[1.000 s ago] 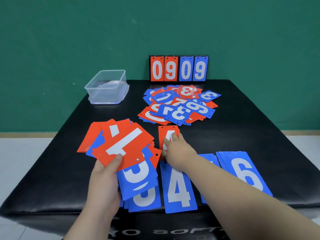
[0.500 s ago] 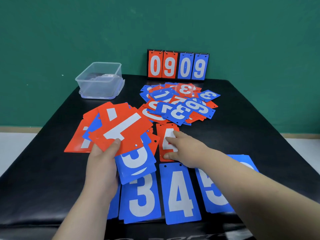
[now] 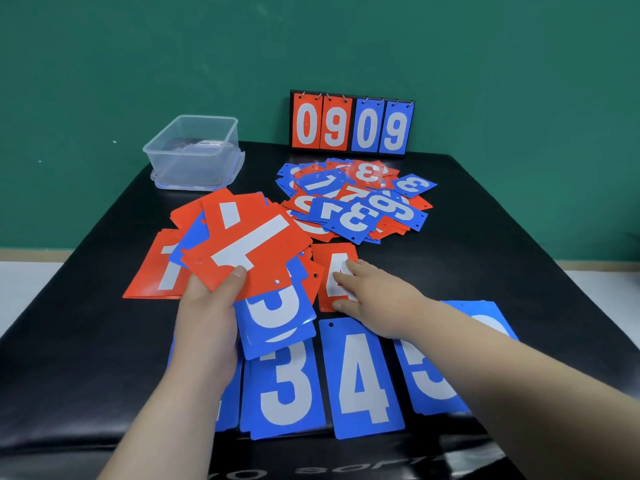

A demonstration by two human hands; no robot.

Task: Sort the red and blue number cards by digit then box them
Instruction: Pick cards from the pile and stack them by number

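The table (image 3: pixel 485 237) is covered in black, leather-like material with a soft sheen. The number cards (image 3: pixel 360 202) look like thin, smooth plastic, slightly glossy. The box (image 3: pixel 194 150) is clear, shiny plastic. Small metal rings hold the scoreboard (image 3: pixel 351 124) cards.

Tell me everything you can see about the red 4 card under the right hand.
The red 4 card is a thin, flat rectangle, plastic by its look, with a white 4 printed on it. It lies face up on the black table, upright to the viewer, just beyond the blue 4 card. The right hand rests flat on it, its fingers hiding most of the digit. Its left edge runs close beside the fan of cards in the left hand's grip.
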